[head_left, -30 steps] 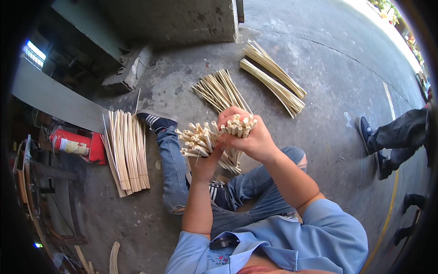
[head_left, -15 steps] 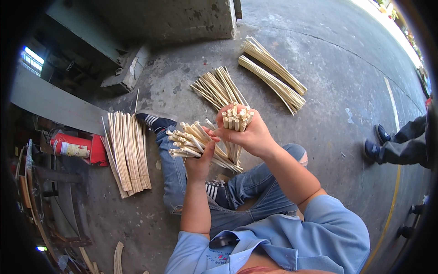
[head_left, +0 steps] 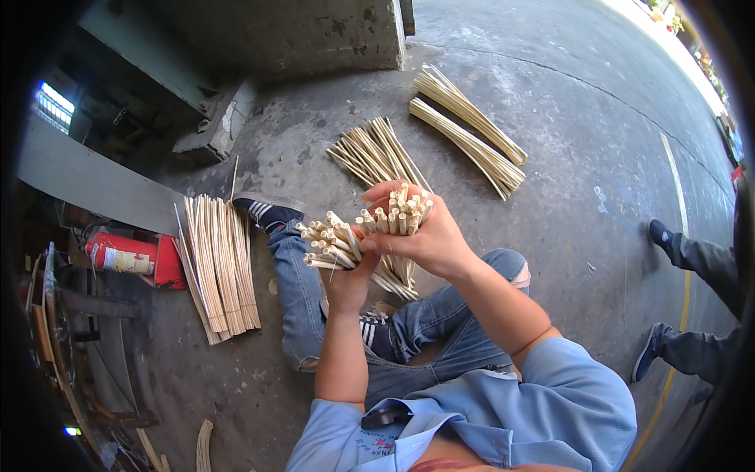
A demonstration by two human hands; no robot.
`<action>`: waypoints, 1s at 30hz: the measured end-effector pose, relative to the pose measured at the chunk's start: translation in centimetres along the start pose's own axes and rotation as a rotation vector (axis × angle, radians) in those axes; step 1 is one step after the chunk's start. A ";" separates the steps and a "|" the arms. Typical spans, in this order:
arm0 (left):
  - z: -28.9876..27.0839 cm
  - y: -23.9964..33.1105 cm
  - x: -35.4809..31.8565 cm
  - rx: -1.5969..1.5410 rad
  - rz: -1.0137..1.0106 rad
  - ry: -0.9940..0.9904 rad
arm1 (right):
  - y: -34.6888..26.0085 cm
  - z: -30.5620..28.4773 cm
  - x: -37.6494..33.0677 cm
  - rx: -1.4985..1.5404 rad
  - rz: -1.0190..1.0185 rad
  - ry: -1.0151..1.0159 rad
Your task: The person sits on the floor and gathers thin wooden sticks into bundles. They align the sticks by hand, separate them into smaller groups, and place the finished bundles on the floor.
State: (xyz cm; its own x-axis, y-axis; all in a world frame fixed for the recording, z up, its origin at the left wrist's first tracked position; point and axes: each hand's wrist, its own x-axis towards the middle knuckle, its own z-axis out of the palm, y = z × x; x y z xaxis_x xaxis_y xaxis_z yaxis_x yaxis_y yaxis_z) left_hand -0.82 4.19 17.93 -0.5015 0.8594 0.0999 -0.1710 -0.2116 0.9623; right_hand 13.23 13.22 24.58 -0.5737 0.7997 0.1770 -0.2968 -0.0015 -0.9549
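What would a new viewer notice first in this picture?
First, the two hands at the centre: the right hand grips one bunch of pale cut sticks, the left hand another bunch. Next, the flat stack of sticks on the concrete floor at left, and two tied bundles farther up.

Pale, matt wooden sticks (head_left: pixel 370 236), cut ends rough and fibrous. Grey concrete floor (head_left: pixel 566 141), rough and stained. At nine o'clock, a glossy red metal extinguisher (head_left: pixel 122 256). Blue denim jeans (head_left: pixel 425 330), soft cloth.
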 end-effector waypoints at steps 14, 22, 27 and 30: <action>0.1 0.6 -0.1 0.003 0.066 -0.027 | 1.0 -0.6 0.1 0.019 -0.043 -0.027; 0.3 0.4 0.0 0.050 0.232 -0.017 | 0.0 0.0 0.5 -0.011 -0.063 -0.059; -0.1 0.4 0.0 0.053 0.192 -0.051 | 0.2 0.1 0.4 -0.026 -0.057 -0.051; 0.4 0.6 0.1 0.016 0.194 -0.023 | 0.3 -0.1 0.4 -0.049 -0.080 -0.056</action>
State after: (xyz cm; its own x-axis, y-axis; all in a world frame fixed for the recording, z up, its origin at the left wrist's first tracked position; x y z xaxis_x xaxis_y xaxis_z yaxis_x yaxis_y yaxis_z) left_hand -0.64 4.33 18.66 -0.5041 0.8137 0.2895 -0.0590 -0.3669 0.9284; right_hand 12.97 13.64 24.32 -0.5917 0.7615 0.2644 -0.3062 0.0911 -0.9476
